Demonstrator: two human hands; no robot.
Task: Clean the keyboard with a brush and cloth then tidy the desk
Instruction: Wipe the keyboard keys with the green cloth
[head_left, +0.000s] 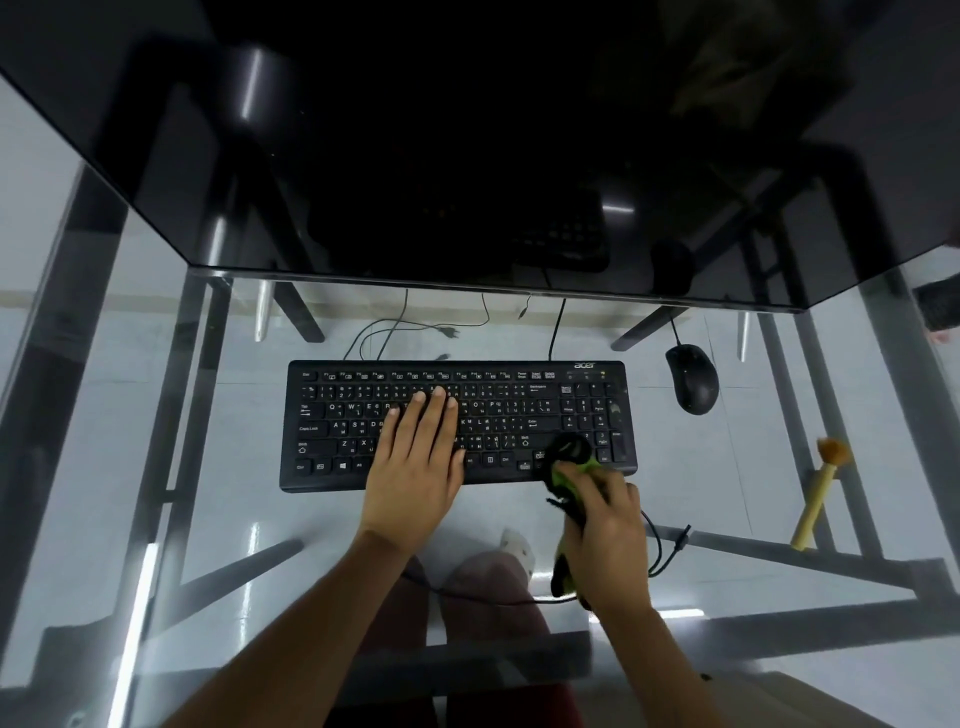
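Here, a black keyboard lies flat on a glass desk, roughly in the middle of the view, with its long edge parallel to the person's body; its cable runs off the far edge toward the dark monitor that stands behind it. The left hand rests palm-down on the left-centre keys, fingers released and spread flat, gripping nothing; the fingertips reach the upper letter and number rows. The right hand is clenched around a green and black cloth; the bunched front of the cloth presses on the keyboard's near right corner, just below the number pad, while a loose tail of it hangs out behind the palm. A black mouse sits on the glass just beyond the keyboard's far right corner, apart from it, its cord leading back under the monitor. A brush with a pale wooden handle and a tuft of orange-brown bristles lies on the desk well to the right of the keyboard, bristles pointing away from the person, touched by neither hand. Through the glass the person's knees, a thin dark cable and the desk's metal frame show over a light tiled floor.
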